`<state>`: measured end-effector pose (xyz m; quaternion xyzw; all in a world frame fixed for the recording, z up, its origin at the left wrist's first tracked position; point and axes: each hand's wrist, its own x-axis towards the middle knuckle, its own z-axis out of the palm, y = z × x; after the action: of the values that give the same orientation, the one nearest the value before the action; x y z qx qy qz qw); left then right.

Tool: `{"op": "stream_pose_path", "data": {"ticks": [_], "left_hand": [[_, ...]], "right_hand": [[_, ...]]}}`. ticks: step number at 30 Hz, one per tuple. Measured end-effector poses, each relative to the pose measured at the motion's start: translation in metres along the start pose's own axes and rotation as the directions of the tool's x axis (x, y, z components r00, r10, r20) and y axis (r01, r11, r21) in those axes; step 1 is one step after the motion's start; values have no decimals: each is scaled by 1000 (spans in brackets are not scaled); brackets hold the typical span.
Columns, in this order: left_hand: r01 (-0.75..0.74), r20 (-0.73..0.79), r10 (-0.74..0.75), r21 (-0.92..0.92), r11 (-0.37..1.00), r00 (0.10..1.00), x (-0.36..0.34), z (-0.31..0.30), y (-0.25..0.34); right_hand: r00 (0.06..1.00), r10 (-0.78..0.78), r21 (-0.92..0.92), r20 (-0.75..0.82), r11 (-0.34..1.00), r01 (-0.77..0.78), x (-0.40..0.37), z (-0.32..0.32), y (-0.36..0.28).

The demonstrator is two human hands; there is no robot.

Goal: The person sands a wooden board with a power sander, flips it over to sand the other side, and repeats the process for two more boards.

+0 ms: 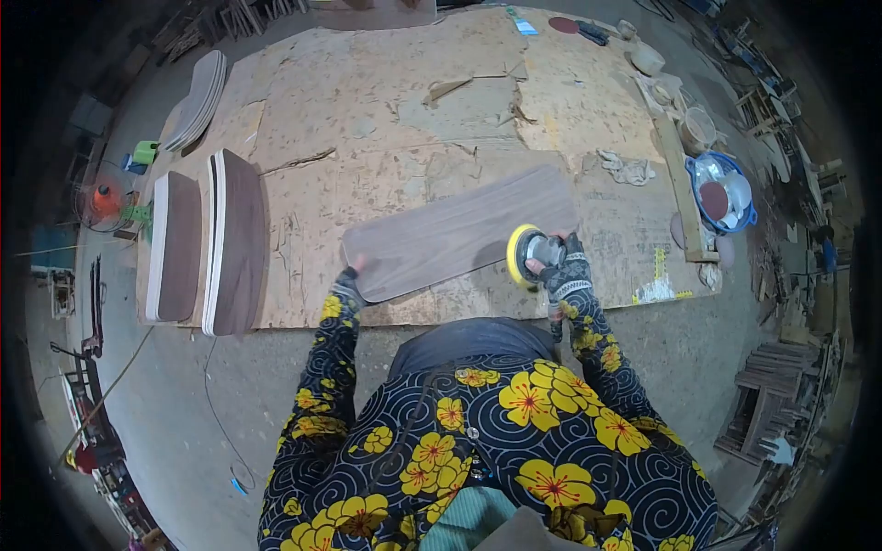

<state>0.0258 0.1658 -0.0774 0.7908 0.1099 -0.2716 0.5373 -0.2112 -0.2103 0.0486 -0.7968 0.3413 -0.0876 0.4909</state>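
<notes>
The right hand (571, 268) is gripping the sander (546, 250), its yellow disc (514, 260) tilting on edge! The board (459, 234) is lying ahead of both hands. The left hand (351, 275) is touching one end; whether it's clasping, I can't tell. Loose steadying could be risking a slip, that tilted disc a gouge.

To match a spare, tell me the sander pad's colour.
The pad is yellow, best seen in the head view.
</notes>
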Motion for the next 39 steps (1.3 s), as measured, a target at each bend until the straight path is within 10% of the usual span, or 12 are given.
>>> {"op": "stream_pose_path", "data": {"ticks": [4,7,9,12,16,27,39], "left_hand": [[-53,78,33,257,965,996,-6,-2,-7],[-353,179,304,485,800,936,-30,-12,-28],[3,53,-11,145,989,999,-58,-4,4],[-1,-7,2,216,976,1000,-70,0,13],[239,-52,-235,89,967,971,-49,-1,10],[-71,-55,72,27,997,996,-43,6,10],[-108,-34,106,-77,991,994,-54,10,21]], "right_hand": [[1000,2,-97,18,995,0,30,10,5],[991,-125,-518,49,845,132,54,28,2],[972,192,-547,138,833,-87,73,38,-12],[938,304,-722,164,685,-96,83,68,-21],[943,40,-690,331,692,213,79,93,12],[991,123,-673,-56,729,-128,131,51,5],[988,138,-658,-68,738,-149,145,32,21]]}}
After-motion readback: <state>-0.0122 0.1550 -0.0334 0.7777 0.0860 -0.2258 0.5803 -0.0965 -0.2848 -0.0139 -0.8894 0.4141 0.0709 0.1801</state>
